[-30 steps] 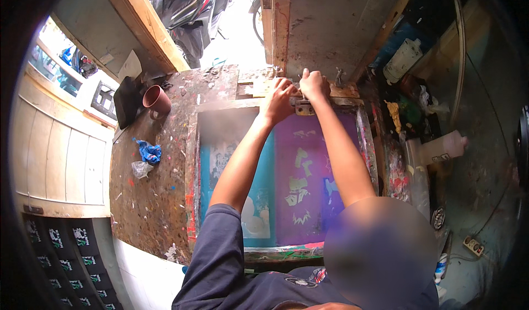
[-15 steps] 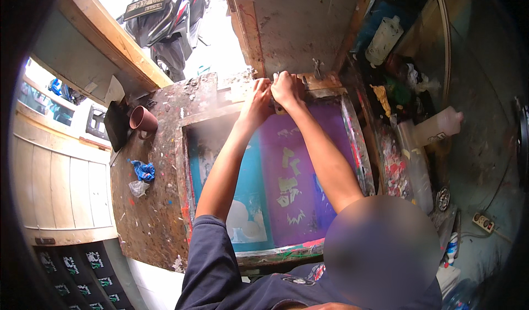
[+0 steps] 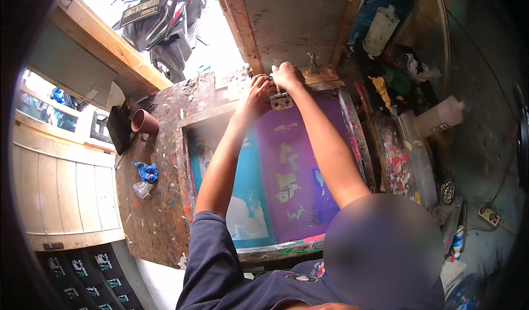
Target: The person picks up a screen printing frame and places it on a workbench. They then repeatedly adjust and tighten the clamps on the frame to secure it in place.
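A wooden-framed printing screen [image 3: 265,248] lies flat on the worktable before me, its mesh turquoise on the left and purple on the right with pale shapes. At the middle of its far edge sits a metal hinge clamp [image 3: 281,101] with an upright screw. My right hand [image 3: 287,77] is closed at the top of this screw, its fingertips pinched together. Just left of the clamp, my left hand [image 3: 255,96] curls its fingers over the far edge, close to the right thumb. What lies inside the left fingers is hidden.
On the table's left stand a reddish-brown mug [image 3: 144,121], a crumpled blue rag [image 3: 146,172] and a clear plastic scrap [image 3: 142,189]. Another metal clamp [image 3: 313,62] is on the far wooden bar. Bottles [image 3: 441,116] and paint-stained clutter line the right. A motorbike [image 3: 160,21] stands outside.
My right hand has risen slightly and shifted, so the metal hinge clamp beneath it now shows. My left hand stays nearly in place. The view has turned a little.
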The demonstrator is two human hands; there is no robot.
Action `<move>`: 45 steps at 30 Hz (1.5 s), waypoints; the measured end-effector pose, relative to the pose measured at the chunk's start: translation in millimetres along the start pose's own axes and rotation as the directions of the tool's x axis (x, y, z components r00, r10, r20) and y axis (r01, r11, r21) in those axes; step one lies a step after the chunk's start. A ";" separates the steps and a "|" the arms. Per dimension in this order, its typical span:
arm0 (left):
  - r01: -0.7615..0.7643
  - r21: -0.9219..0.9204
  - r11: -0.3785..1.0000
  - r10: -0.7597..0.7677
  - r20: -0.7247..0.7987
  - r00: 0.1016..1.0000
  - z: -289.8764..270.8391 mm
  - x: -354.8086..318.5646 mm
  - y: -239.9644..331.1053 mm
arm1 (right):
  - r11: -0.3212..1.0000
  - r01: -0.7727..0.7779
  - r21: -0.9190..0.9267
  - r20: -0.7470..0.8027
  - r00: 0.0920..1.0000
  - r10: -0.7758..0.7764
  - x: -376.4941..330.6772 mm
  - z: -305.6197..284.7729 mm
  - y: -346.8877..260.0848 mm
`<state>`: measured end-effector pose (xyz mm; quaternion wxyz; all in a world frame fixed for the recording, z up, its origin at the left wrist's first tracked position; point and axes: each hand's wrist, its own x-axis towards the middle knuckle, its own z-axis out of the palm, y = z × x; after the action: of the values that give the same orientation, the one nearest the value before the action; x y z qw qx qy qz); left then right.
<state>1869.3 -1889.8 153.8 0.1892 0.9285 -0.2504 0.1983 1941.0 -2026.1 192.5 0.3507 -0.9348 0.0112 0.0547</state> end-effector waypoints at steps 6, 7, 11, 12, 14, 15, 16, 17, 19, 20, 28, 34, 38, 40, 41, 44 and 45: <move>0.012 0.044 0.999 -0.011 -0.019 1.000 5.4 -1.5 -3.1 | 0.998 0.064 -0.011 0.034 0.997 -0.063 25.9 12.5 3.2; 0.030 0.045 0.999 -0.029 -0.006 1.000 5.1 -1.9 -2.7 | 1.000 0.005 -0.009 0.061 0.998 -0.004 26.6 11.7 2.9; 0.026 0.034 0.999 -0.025 -0.013 1.000 3.1 -2.1 -0.4 | 0.910 0.265 -0.318 0.221 0.954 -0.200 20.8 1.5 -1.6; 0.031 0.030 0.999 -0.031 -0.010 0.999 2.7 -2.2 0.0 | 0.962 0.163 -0.220 0.158 0.979 -0.130 17.1 0.8 -3.3; 0.027 0.029 0.999 -0.027 -0.007 1.000 2.6 -2.0 -0.1 | 0.996 0.071 -0.055 0.020 0.997 -0.070 7.9 3.6 -5.7; 0.017 0.033 0.999 -0.017 -0.008 1.000 2.7 -1.4 -0.8 | 0.996 0.086 0.002 -0.064 0.994 -0.086 1.6 8.5 -5.7; 0.005 0.042 0.999 -0.005 -0.011 1.000 2.9 -1.0 -1.3 | 0.992 0.108 0.061 -0.152 0.984 -0.098 -3.0 14.0 -7.0; -0.010 0.049 0.999 0.012 -0.026 1.000 3.2 -0.7 -2.0 | 0.990 0.138 -0.041 -0.186 0.972 -0.143 -8.4 19.1 -5.1; -0.016 0.054 0.998 0.017 -0.021 1.000 4.4 -0.6 -2.9 | 0.979 0.197 -0.053 -0.171 0.964 -0.203 -12.6 26.4 -4.2; -0.038 0.038 0.999 0.040 -0.059 0.997 4.9 -0.6 -3.3 | 0.977 0.202 -0.062 -0.183 0.960 -0.210 -13.4 28.2 -3.5; 0.010 -0.074 0.997 -0.014 -0.054 0.998 2.4 2.5 -5.9 | 0.999 -0.025 -0.032 -0.154 0.988 0.020 -11.3 13.0 -4.4; 0.008 -0.148 0.989 -0.018 -0.063 0.998 -2.1 0.7 -2.2 | 0.997 -0.075 0.019 -0.128 0.989 0.077 -2.8 9.1 -6.4; 0.038 -0.146 0.989 -0.046 -0.050 0.998 -0.2 0.4 -3.7 | 1.000 -0.019 0.010 -0.138 0.990 0.020 1.3 8.6 -0.9; 0.027 -0.117 0.993 -0.033 -0.049 0.998 1.7 -1.8 -5.7 | 1.000 -0.014 0.006 -0.197 0.980 0.015 -2.9 12.3 2.2; 0.008 -0.097 0.995 -0.013 -0.049 0.999 2.8 -1.0 -7.6 | 0.998 0.057 0.001 -0.197 0.979 -0.056 -7.8 14.7 6.2; -0.014 -0.074 0.997 0.009 -0.069 0.998 5.9 -0.1 -11.0 | 0.954 0.211 -0.213 -0.227 0.939 -0.258 -21.5 20.0 16.8; -0.018 -0.074 0.997 0.012 -0.075 0.997 6.6 -0.6 -10.8 | 0.949 0.243 -0.201 -0.236 0.928 -0.288 -22.8 20.7 16.5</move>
<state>1876.4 -1883.9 145.2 0.2313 0.9109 -0.2575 0.2245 1915.4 -2025.3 168.7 0.2704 -0.9528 -0.0742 -0.1167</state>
